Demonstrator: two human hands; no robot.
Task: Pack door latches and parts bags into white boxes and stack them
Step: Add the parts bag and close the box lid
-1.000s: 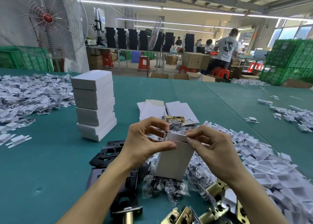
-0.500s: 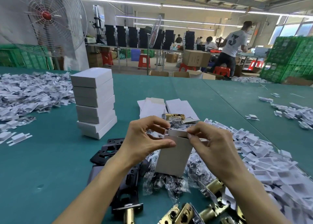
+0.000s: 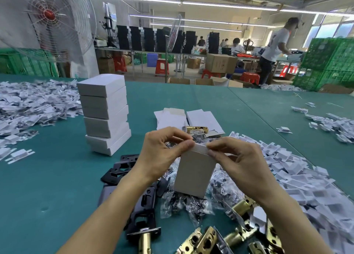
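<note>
I hold a white box (image 3: 194, 174) upright over the green table (image 3: 47, 186). My left hand (image 3: 162, 154) pinches its top left corner. My right hand (image 3: 239, 161) presses on the top flap from the right, and the flap lies flat on the box. Under the box lie clear parts bags (image 3: 183, 204). Brass door latches (image 3: 206, 240) lie at the near edge. A stack of closed white boxes (image 3: 105, 115) stands at the left. Flat unfolded boxes (image 3: 203, 119) lie behind my hands, with one brass latch (image 3: 197, 128) on them.
Black latch plates (image 3: 126, 167) lie left of my forearms. White plastic inserts are heaped at the right (image 3: 298, 177) and far left (image 3: 28, 108). A large fan (image 3: 47, 17) stands at the back left, green crates (image 3: 329, 62) at the back right. A person (image 3: 275, 48) stands beyond the table.
The top flap of the box has been pushed down flat. My fingers have closed in over the top edge. The person in the background has walked to the right.
</note>
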